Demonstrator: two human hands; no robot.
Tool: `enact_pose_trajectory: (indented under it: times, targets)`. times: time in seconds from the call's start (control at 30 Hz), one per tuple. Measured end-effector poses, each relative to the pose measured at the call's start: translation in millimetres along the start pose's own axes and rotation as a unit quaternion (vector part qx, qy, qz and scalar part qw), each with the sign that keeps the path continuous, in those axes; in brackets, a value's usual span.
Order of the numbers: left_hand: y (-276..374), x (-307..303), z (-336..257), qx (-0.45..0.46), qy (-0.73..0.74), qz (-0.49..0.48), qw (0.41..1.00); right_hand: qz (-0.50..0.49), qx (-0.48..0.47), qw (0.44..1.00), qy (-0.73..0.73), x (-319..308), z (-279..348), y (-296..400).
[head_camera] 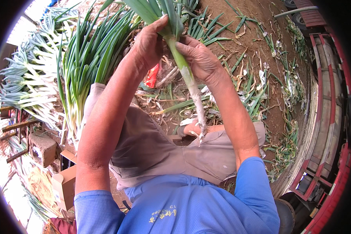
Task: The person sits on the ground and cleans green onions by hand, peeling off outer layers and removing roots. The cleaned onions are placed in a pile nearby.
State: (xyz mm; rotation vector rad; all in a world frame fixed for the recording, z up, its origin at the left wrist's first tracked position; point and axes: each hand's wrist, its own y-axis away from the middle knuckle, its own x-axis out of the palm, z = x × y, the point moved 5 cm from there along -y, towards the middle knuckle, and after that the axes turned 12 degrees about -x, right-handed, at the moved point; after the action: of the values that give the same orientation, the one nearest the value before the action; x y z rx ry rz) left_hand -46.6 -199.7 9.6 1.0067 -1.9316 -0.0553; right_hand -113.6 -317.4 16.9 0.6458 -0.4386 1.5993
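Observation:
A long green onion hangs in front of me between both hands, its leaves pointing away and its rooted end towards my lap. My left hand grips it at the base of the leaves, the thumb lying along them. Just below, on the right side, my right hand holds the upper stalk with thumb and bent fingers. The lower stalk is white and dirty, with bits of skin by the roots. A bundle of leafy green onions leans by my left leg, its white ends towards me.
At left lies a large heap of green onions with pale stalks. Shed leaves and skins litter the soil ahead and to the right. A block and cardboard box stand at lower left. Red metal vehicle framework runs along the right.

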Motion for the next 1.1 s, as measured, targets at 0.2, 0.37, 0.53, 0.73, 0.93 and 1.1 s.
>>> enact_pose_trajectory:
  times: [0.2, 0.37, 0.53, 0.73, 0.93, 1.1]
  targets:
    - [1, 5, 4, -0.010, -0.007, 0.001, 1.000, 0.007, -0.035, 0.997, 0.069, -7, 0, 1]
    - [-4, 7, 6, -0.003, 0.025, 0.021, 0.999, 0.017, -0.064, 0.993, 0.098, -2, 4, 2]
    - [-9, 3, 6, 0.002, 0.031, 0.024, 0.999, 0.013, -0.115, 0.973, 0.201, 3, 7, 6]
    - [-9, 4, 9, 0.003, -0.003, -0.001, 1.000, 0.000, -0.236, 0.852, 0.467, 7, 14, 20]
    - [-11, 1, 6, -0.013, 0.017, 0.012, 1.000, -0.009, -0.345, 0.742, 0.574, 22, 16, 42]
    - [-10, -6, 5, -0.039, 0.078, 0.031, 0.996, 0.022, -0.290, 0.879, 0.378, 28, 18, 58]
